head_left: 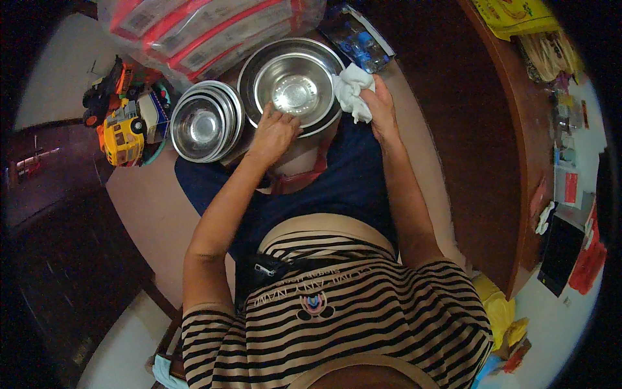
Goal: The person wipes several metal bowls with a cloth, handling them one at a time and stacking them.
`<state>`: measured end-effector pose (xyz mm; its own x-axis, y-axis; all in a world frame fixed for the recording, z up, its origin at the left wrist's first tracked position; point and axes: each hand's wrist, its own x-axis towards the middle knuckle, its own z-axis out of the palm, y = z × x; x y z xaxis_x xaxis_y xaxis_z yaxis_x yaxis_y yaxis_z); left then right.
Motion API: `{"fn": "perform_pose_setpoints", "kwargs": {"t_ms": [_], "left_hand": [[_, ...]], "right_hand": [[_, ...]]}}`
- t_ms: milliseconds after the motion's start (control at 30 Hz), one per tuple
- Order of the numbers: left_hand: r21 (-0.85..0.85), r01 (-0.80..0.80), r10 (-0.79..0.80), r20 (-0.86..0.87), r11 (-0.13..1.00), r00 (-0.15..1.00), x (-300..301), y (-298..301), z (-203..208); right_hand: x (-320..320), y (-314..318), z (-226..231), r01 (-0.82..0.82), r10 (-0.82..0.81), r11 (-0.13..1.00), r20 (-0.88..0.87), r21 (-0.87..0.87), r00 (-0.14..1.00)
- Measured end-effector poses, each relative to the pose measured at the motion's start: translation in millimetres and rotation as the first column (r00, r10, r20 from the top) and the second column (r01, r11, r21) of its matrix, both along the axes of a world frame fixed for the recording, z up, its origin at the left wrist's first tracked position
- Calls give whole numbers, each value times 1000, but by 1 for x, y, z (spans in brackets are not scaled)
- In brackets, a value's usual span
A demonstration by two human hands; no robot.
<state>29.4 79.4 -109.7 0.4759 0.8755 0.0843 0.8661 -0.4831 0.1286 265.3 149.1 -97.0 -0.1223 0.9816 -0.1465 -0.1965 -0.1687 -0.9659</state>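
Observation:
A shiny steel bowl (295, 91) sits inside a wider steel basin (249, 71) in front of me. My left hand (275, 134) grips the bowl's near rim with bent fingers; the thumb is mostly hidden. To the right of the bowl, my right hand (381, 110) pinches a crumpled white cloth (354, 91), which hangs by the basin's right edge. Left of the basin stands a nested stack of several steel bowls (201, 125), the top one facing up.
A large clear-wrapped pack with red stripes (207, 35) lies beyond the bowls. Toy vehicles, among them a yellow truck (123, 139), crowd the left. A clear pack with blue contents (363, 42) sits at the back right. A dark wooden cabinet (466, 129) rises on the right.

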Motion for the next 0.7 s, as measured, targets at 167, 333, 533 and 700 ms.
{"fn": "perform_pose_setpoints", "kwargs": {"t_ms": [167, 333, 533, 700], "left_hand": [[-63, 21, -17, 64, 998, 998, -2, 4, 10], [-62, -21, 29, 141, 998, 990, -3, 7, 25], [211, -255, 98, 556, 944, 825, -18, 36, 56], [-240, -492, 407, 874, 837, 266, -24, 35, 94]], "right_hand": [[6, -5, -1, 9, -9, 1000, -53, 12, 999], [5, -7, 1, 26, -25, 1000, -83, 2, 996], [-6, -9, 26, 87, -80, 994, -100, 73, 992], [-44, -29, 67, 53, -123, 946, 204, 318, 971]]}}
